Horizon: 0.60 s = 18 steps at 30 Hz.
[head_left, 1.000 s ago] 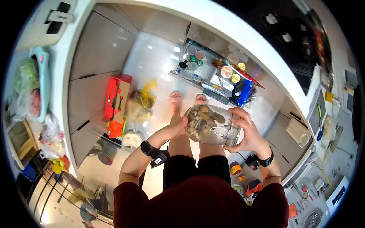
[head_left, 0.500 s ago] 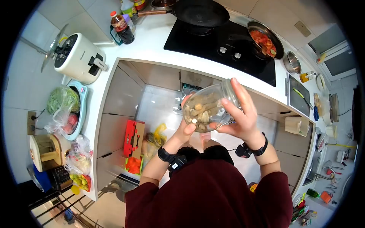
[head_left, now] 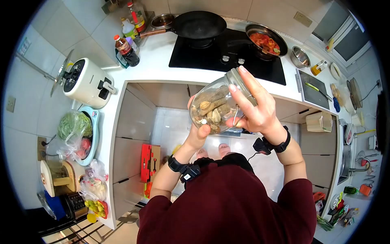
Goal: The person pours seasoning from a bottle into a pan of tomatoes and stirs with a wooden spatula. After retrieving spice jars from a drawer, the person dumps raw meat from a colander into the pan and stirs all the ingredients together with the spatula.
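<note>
A clear glass jar (head_left: 211,106) with brown, dried-looking pieces inside is tilted in front of my body, its neck toward the upper right. My left hand (head_left: 198,132) wraps around the jar's lower left side, thumb in front and the other fingers mostly behind the glass. On the right, my right hand (head_left: 258,106) grips the jar near its neck, with fingers along the rim and thumb by the wire clasp. Whether a lid closes the mouth is hard to tell.
Beyond the jar, a black cooktop (head_left: 227,55) carries a wok (head_left: 199,25) and a pan of red food (head_left: 266,42). A white air fryer (head_left: 89,83) and bagged vegetables (head_left: 75,130) stand left. At right lies a cutting board (head_left: 312,90) with a knife.
The view has swung up from the floor and open drawer to the counter and cooktop. Both hands have raised the jar and tilted its neck upward.
</note>
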Available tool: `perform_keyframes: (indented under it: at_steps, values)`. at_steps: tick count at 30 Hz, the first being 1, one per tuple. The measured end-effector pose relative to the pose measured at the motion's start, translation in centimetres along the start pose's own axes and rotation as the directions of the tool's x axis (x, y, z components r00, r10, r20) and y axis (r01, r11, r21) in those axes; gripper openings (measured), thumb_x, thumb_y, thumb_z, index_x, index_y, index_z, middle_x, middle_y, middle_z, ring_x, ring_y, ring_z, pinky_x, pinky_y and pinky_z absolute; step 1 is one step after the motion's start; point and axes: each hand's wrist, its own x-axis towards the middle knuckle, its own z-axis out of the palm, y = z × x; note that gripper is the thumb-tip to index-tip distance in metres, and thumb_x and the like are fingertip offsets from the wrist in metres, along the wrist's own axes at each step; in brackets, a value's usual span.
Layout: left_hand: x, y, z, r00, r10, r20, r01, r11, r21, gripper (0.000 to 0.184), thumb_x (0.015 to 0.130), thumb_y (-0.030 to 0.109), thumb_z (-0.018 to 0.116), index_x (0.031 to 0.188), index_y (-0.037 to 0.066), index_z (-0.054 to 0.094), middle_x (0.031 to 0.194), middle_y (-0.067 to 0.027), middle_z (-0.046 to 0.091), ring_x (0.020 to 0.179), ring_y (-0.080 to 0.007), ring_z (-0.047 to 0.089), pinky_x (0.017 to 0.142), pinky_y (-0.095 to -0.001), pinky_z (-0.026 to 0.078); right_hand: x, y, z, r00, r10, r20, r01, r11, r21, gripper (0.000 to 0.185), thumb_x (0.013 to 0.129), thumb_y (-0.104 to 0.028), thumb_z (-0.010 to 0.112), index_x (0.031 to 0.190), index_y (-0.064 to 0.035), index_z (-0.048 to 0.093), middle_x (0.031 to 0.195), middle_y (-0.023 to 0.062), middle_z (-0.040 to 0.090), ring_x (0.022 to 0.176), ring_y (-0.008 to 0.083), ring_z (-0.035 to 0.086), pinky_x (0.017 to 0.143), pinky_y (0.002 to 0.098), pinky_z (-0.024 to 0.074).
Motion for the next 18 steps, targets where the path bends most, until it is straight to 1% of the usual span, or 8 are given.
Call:
perform_keyframes:
  at_steps: [3, 6, 9, 11, 12, 13, 15, 18]
  values:
    - [-0.3, -0.7, -0.3, 0.999, 0.038, -0.027, -0.038, 0.999, 0.006, 0.100, 0.075, 0.055, 0.069, 0.141, 0.013, 0.005, 0.136, -0.0157, 0.033, 0.126, -0.0277, 0.040, 0.103, -0.0416, 0.039, 0.0, 0.1, 0.1, 1.000, 0.009, -0.013, -0.009, 1.000, 0.015, 0.063, 0.083, -0.059, 0.051, 0.116, -0.0061, 0.059, 0.123, 0.0273, 0.052, 0.105, 0.0403, 0.059, 0.084, 0.0419, 0.0522]
    - [-0.7, -1.1, -0.7, 0.998, 0.046, -0.034, -0.045, 0.998, 0.033, 0.099, 0.077, 0.054, 0.067, 0.141, 0.013, 0.005, 0.137, -0.0160, 0.031, 0.126, -0.0282, 0.040, 0.103, -0.0418, 0.038, 0.0, 0.4, -0.1, 0.998, -0.051, 0.035, 0.051, 0.999, -0.006, 0.069, 0.085, -0.060, 0.048, 0.118, 0.0001, 0.057, 0.120, 0.0315, 0.052, 0.104, 0.0433, 0.059, 0.082, 0.0436, 0.0530]
    - [-0.3, -1.2, -0.7, 0.998, 0.053, -0.033, -0.051, 0.998, 0.038, 0.099, 0.076, 0.055, 0.067, 0.141, 0.012, 0.007, 0.136, -0.0161, 0.033, 0.126, -0.0281, 0.039, 0.103, -0.0418, 0.038, 0.4, 0.4, -0.1, 0.999, -0.030, -0.011, 0.031, 0.999, 0.029, 0.059, 0.089, -0.055, 0.046, 0.117, -0.0045, 0.060, 0.119, 0.0257, 0.056, 0.103, 0.0388, 0.060, 0.084, 0.0406, 0.0522]
    - [-0.5, -1.1, -0.2, 0.997, 0.000, -0.074, 0.001, 1.000, 0.016, 0.098, 0.071, 0.063, 0.066, 0.140, 0.003, 0.029, 0.138, -0.0129, 0.041, 0.126, -0.0249, 0.043, 0.104, -0.0398, 0.038, 0.3, 0.4, 0.1, 0.991, 0.083, -0.105, -0.059, 0.975, 0.214, 0.054, 0.095, -0.046, 0.040, 0.116, -0.0003, 0.060, 0.112, 0.0241, 0.060, 0.101, 0.0369, 0.062, 0.084, 0.0400, 0.0522]
    - [-0.8, -1.1, 0.0, 0.994, -0.039, -0.106, 0.036, 0.999, -0.032, 0.099, 0.070, 0.063, 0.066, 0.140, 0.004, 0.029, 0.138, -0.0125, 0.041, 0.126, -0.0253, 0.043, 0.104, -0.0412, 0.038, 0.7, 0.4, 0.5, 0.987, 0.047, -0.155, -0.014, 0.978, 0.210, 0.051, 0.099, -0.037, 0.034, 0.116, 0.0035, 0.059, 0.108, 0.0230, 0.063, 0.099, 0.0363, 0.063, 0.084, 0.0390, 0.0517]
    - [-1.0, -1.0, 0.0, 0.995, -0.035, -0.096, 0.032, 0.999, -0.030, 0.099, 0.070, 0.063, 0.066, 0.140, 0.004, 0.029, 0.138, -0.0125, 0.041, 0.126, -0.0253, 0.043, 0.104, -0.0412, 0.038, 1.0, 0.1, 0.5, 0.986, 0.042, -0.161, -0.009, 0.980, 0.201, 0.051, 0.099, -0.037, 0.034, 0.116, 0.0035, 0.059, 0.108, 0.0230, 0.063, 0.099, 0.0363, 0.063, 0.084, 0.0390, 0.0517]
    - [-1.1, -0.3, -0.2, 0.991, -0.032, -0.127, 0.027, 0.999, -0.039, 0.099, 0.070, 0.063, 0.067, 0.140, 0.005, 0.029, 0.138, -0.0119, 0.042, 0.126, -0.0257, 0.043, 0.103, -0.0421, 0.039, 1.6, -0.7, 0.3, 0.952, 0.274, -0.137, -0.205, 0.902, 0.380, 0.052, 0.099, -0.036, 0.032, 0.118, 0.0040, 0.057, 0.109, 0.0230, 0.063, 0.100, 0.0367, 0.063, 0.086, 0.0385, 0.0506]
    - [-0.9, -0.3, -1.8, 0.989, -0.004, -0.150, 0.005, 1.000, 0.002, 0.099, 0.069, 0.063, 0.068, 0.140, 0.005, 0.030, 0.137, -0.0117, 0.043, 0.124, -0.0259, 0.044, 0.102, -0.0426, 0.040, 1.1, -0.4, -0.2, 0.952, 0.303, -0.032, -0.251, 0.838, 0.485, 0.050, 0.099, -0.035, 0.033, 0.123, 0.0041, 0.054, 0.118, 0.0235, 0.058, 0.111, 0.0378, 0.056, 0.096, 0.0411, 0.0432]
